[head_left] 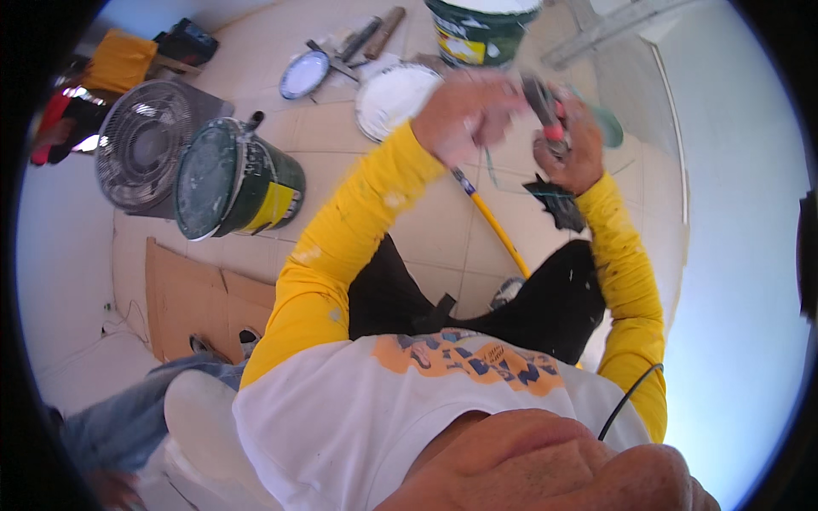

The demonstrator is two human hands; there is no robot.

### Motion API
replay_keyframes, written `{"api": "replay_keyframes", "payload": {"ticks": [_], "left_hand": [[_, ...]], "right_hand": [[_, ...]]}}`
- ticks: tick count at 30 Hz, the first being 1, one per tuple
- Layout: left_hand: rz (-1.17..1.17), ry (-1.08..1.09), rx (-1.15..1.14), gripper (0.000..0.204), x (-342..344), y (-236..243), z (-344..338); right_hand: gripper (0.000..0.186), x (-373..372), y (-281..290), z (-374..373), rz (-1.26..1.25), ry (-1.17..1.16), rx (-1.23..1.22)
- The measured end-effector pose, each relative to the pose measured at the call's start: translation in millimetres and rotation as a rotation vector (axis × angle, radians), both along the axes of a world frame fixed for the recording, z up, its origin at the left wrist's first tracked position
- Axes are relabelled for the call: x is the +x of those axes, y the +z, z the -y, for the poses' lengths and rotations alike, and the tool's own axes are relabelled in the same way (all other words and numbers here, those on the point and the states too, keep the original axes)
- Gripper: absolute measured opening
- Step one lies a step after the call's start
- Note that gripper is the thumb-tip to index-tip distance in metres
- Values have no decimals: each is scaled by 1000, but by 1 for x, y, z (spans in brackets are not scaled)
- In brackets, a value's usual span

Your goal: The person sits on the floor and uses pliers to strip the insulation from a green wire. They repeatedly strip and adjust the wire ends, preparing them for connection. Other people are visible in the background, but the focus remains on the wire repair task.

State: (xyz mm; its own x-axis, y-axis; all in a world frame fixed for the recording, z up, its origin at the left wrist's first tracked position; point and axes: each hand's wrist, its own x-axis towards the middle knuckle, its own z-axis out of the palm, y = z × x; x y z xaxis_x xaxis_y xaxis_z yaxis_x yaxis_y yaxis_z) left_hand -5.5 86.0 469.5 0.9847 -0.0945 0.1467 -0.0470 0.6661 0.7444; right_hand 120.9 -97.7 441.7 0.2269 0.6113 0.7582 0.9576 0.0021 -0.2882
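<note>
Red-banded tool (537, 99) looked stiff, best held mid-length; right hand (582, 143) curled round it, left hand's (467, 117) fingers too blurred to tell.

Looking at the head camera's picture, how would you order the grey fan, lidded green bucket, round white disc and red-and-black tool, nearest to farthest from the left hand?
From the left hand:
1. Red-and-black tool, in the right hand
2. Round white disc, on the floor
3. Lidded green bucket, left
4. Grey fan, far left
</note>
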Motion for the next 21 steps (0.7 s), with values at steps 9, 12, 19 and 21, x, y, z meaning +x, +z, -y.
{"api": "replay_keyframes", "payload": {"ticks": [9,12,19,21], "left_hand": [[-113,-25,228,13,-11,43,7],[313,421,867,13,-3,38,0],[410,437,1772,13,-40,50,26],[411,510,1431,12,-45,66,31]], "right_hand": [[48,14,18,-4,-76,89,-111],[35,-45,30,14,-954,322,-298],[32,-75,62,58,-1746,634,-539],[31,-68,63,60,-1524,623,-590]]}}
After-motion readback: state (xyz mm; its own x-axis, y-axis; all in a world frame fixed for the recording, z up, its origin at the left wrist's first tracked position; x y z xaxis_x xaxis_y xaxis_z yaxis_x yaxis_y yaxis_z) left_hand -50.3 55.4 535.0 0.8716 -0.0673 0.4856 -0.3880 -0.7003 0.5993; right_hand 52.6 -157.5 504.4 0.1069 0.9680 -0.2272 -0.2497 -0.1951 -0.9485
